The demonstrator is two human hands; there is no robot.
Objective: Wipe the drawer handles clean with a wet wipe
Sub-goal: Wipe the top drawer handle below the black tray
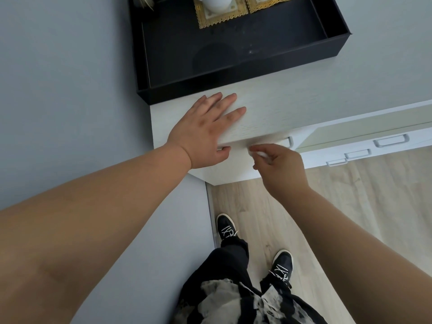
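1. The left hand lies flat on the pale wooden cabinet top, fingers straight and spread, with the thumb hooked over the front edge.
2. The right hand pinches a small white wet wipe between thumb and curled fingers, just below that front edge.
3. The wipe sits against the top drawer handle, a silver bar (mostly hidden by the edge and blurred, only its right end plain).
4. Further handles show on the neighbouring drawers to the right, well apart from both hands.
5. A black tray rests on the cabinet top beyond the left fingertips, holding gold-trimmed mats and a white vessel.
6. Below, black sneakers stand on light wood flooring.
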